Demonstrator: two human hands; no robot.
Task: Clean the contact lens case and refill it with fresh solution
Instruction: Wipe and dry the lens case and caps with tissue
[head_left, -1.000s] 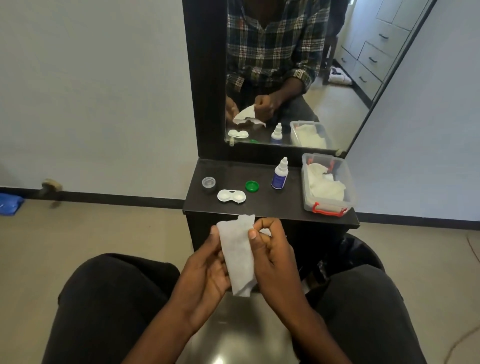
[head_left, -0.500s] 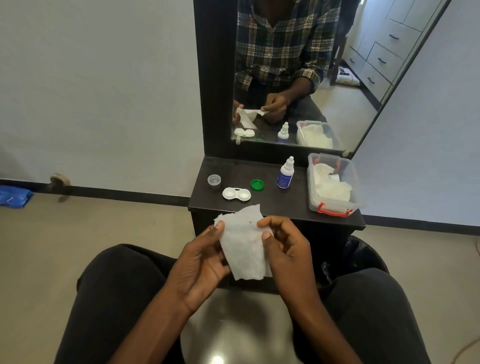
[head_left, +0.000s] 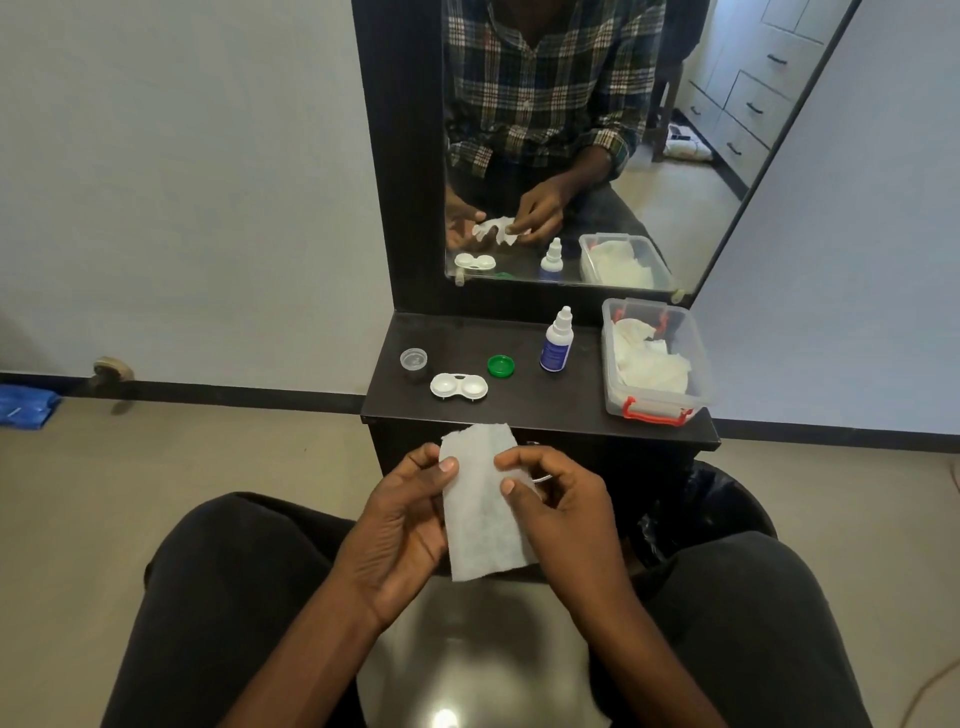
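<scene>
A white tissue (head_left: 480, 504) hangs flat between my hands, above my lap and in front of the dark shelf (head_left: 540, 410). My left hand (head_left: 402, 525) pinches its left edge and my right hand (head_left: 558, 506) pinches its right edge. On the shelf lies the white contact lens case (head_left: 458, 386), open, both wells facing up. A clear cap (head_left: 414, 359) sits to its left and a green cap (head_left: 501, 366) to its right. The solution bottle (head_left: 557, 343), white with a blue label, stands upright further right.
A clear plastic box (head_left: 698, 364) with red clips holds crumpled tissues at the shelf's right end. A mirror (head_left: 675, 156) rises behind the shelf. A black-lined bin (head_left: 722, 499) stands on the floor under the shelf's right side. My knees flank a shiny stool.
The tissue has been spread from a narrow folded strip into a wider flat sheet between both hands. The camera has shifted slightly, so the shelf sits a little further right.
</scene>
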